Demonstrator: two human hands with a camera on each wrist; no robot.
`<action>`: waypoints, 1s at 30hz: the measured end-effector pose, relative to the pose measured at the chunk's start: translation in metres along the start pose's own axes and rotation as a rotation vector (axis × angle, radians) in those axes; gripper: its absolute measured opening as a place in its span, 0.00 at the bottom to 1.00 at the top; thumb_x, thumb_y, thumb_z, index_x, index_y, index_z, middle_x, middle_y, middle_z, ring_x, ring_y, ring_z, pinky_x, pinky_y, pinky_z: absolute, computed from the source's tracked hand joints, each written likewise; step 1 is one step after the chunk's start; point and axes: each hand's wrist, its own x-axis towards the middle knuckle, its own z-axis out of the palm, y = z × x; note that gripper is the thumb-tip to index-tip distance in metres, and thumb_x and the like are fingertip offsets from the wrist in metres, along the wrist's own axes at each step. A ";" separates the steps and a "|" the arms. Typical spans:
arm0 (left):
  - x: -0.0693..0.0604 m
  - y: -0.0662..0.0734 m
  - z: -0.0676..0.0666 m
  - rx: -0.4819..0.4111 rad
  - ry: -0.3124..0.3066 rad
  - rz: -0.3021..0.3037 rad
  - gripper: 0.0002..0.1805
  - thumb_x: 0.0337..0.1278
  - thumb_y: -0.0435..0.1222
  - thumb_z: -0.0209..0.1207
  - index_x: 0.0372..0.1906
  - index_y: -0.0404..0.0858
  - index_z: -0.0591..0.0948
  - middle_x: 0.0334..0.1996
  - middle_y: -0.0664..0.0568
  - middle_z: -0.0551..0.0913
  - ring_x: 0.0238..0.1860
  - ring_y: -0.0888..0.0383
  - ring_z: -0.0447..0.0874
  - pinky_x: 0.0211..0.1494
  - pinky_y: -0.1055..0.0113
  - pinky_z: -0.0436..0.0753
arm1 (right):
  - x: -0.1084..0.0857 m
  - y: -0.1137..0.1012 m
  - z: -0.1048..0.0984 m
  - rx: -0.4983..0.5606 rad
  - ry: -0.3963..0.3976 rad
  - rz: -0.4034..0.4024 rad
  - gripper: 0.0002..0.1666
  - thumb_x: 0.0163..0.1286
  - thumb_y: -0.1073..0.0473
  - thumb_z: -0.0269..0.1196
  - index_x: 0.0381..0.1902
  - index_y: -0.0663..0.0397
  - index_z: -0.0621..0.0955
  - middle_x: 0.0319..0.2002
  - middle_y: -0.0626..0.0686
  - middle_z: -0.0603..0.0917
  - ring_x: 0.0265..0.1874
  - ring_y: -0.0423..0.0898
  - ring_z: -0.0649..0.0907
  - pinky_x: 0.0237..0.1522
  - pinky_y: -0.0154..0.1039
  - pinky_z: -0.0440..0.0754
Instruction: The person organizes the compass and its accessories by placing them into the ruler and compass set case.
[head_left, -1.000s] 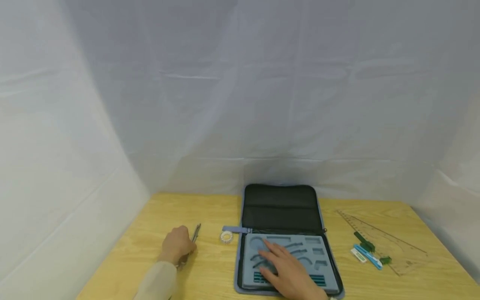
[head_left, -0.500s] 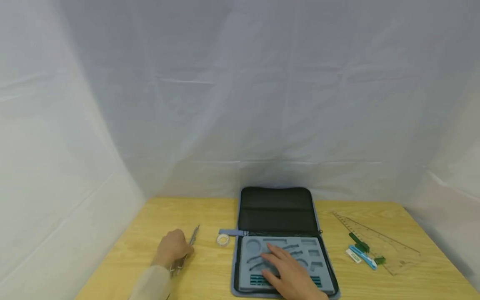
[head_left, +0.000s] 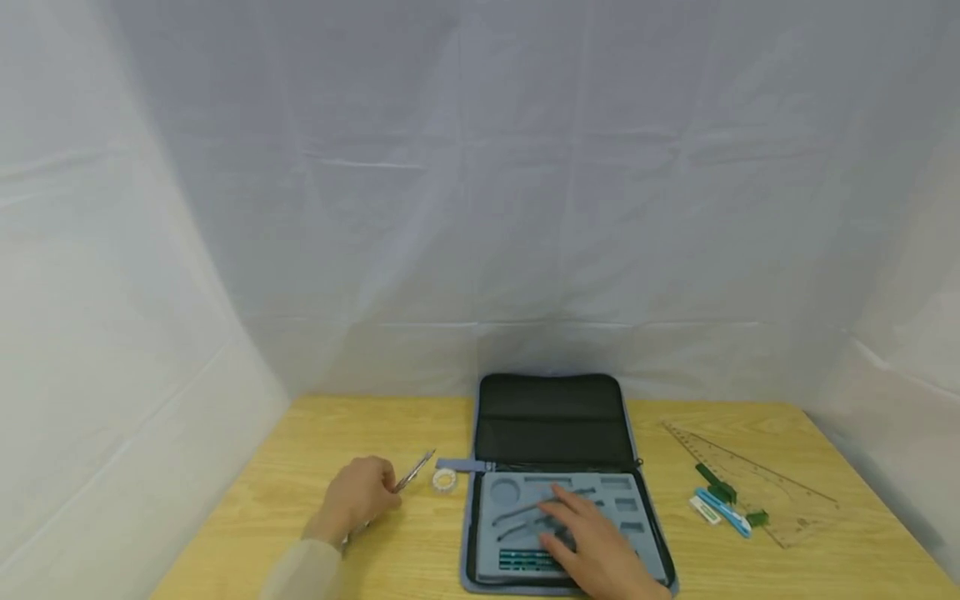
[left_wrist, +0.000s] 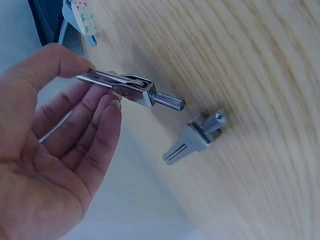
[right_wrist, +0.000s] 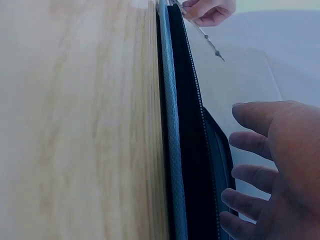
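Observation:
My left hand pinches a metal drawing compass between thumb and fingers, raised off the tabletop. The compass's knurled handle points away from the palm in the left wrist view, while its legs run past the fingertips. On the wood below lies a second metal piece with a knurled knob, partly hidden by the hand in the head view. My right hand is spread above the grey foam insert of an unzipped case; contact cannot be made out. Dark green striped sticks sit in the insert's front slot.
A small white tape roll lies beside the case's strap. To the right lie a clear set square, a blue-and-white tool, an eraser and dark green pieces. White sheeting surrounds the table.
My left hand has lifted the compass and turned it toward the case, leaving the second metal piece on the table. My right hand has shifted slightly right over the insert.

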 end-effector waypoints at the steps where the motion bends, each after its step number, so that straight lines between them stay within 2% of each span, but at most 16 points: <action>1: 0.001 0.001 0.001 0.007 -0.002 0.022 0.11 0.40 0.34 0.69 0.20 0.43 0.76 0.18 0.58 0.73 0.20 0.60 0.70 0.25 0.65 0.73 | -0.001 0.001 -0.001 0.002 0.004 0.002 0.30 0.68 0.38 0.56 0.62 0.44 0.75 0.68 0.58 0.65 0.62 0.61 0.69 0.54 0.61 0.70; 3: 0.001 0.003 0.003 0.023 -0.010 0.070 0.11 0.39 0.35 0.69 0.20 0.45 0.75 0.18 0.59 0.73 0.21 0.60 0.69 0.27 0.64 0.72 | -0.002 0.002 -0.002 0.007 0.008 0.009 0.30 0.68 0.38 0.56 0.62 0.45 0.75 0.68 0.58 0.65 0.62 0.62 0.69 0.54 0.61 0.70; 6: 0.001 0.007 0.004 0.054 -0.023 0.152 0.12 0.38 0.35 0.69 0.20 0.48 0.74 0.18 0.63 0.72 0.22 0.61 0.69 0.36 0.52 0.75 | -0.004 0.003 -0.002 0.020 0.009 0.027 0.29 0.68 0.38 0.56 0.62 0.45 0.76 0.68 0.59 0.65 0.62 0.62 0.68 0.54 0.62 0.69; 8: 0.001 0.011 0.004 0.082 -0.036 0.215 0.12 0.36 0.36 0.68 0.21 0.49 0.74 0.19 0.64 0.72 0.23 0.62 0.68 0.38 0.51 0.75 | -0.006 0.004 -0.002 0.026 0.013 0.033 0.29 0.68 0.39 0.56 0.62 0.45 0.76 0.68 0.59 0.65 0.62 0.63 0.68 0.54 0.62 0.69; 10: 0.002 0.016 0.003 0.120 -0.043 0.282 0.11 0.35 0.36 0.66 0.22 0.50 0.74 0.19 0.66 0.72 0.23 0.64 0.68 0.38 0.54 0.75 | -0.007 0.005 -0.003 0.029 0.023 0.035 0.29 0.68 0.39 0.56 0.62 0.46 0.76 0.68 0.59 0.65 0.62 0.63 0.69 0.54 0.62 0.69; 12: 0.002 0.022 0.001 0.161 -0.039 0.340 0.10 0.34 0.37 0.65 0.22 0.50 0.74 0.19 0.66 0.71 0.22 0.64 0.67 0.31 0.63 0.72 | -0.008 0.007 -0.004 0.026 0.039 0.030 0.28 0.69 0.40 0.56 0.61 0.46 0.76 0.67 0.59 0.66 0.61 0.63 0.69 0.54 0.62 0.70; 14: 0.002 0.029 0.000 0.207 -0.024 0.391 0.09 0.34 0.37 0.64 0.23 0.50 0.74 0.20 0.66 0.70 0.22 0.65 0.65 0.26 0.67 0.69 | -0.008 0.007 -0.005 0.025 0.065 0.022 0.27 0.69 0.41 0.56 0.61 0.46 0.76 0.67 0.59 0.66 0.61 0.63 0.70 0.54 0.62 0.70; 20: 0.008 0.053 -0.001 0.281 0.038 0.557 0.09 0.31 0.33 0.61 0.20 0.46 0.72 0.17 0.64 0.63 0.22 0.63 0.60 0.24 0.69 0.64 | -0.012 0.010 -0.010 0.000 0.162 0.013 0.24 0.70 0.44 0.57 0.60 0.46 0.77 0.66 0.58 0.67 0.61 0.62 0.70 0.52 0.61 0.72; 24: 0.011 0.067 0.003 0.302 0.059 0.663 0.09 0.30 0.33 0.62 0.19 0.45 0.72 0.16 0.65 0.63 0.22 0.63 0.59 0.26 0.68 0.64 | -0.015 0.013 -0.013 0.001 0.182 0.027 0.23 0.70 0.46 0.58 0.60 0.45 0.77 0.66 0.57 0.67 0.61 0.60 0.71 0.52 0.59 0.72; 30: 0.015 0.081 0.013 0.364 0.089 0.762 0.10 0.29 0.34 0.64 0.18 0.49 0.73 0.18 0.67 0.68 0.23 0.64 0.62 0.28 0.67 0.67 | -0.019 0.018 -0.016 0.001 0.206 0.069 0.23 0.70 0.45 0.58 0.59 0.45 0.78 0.66 0.57 0.68 0.60 0.60 0.71 0.52 0.60 0.73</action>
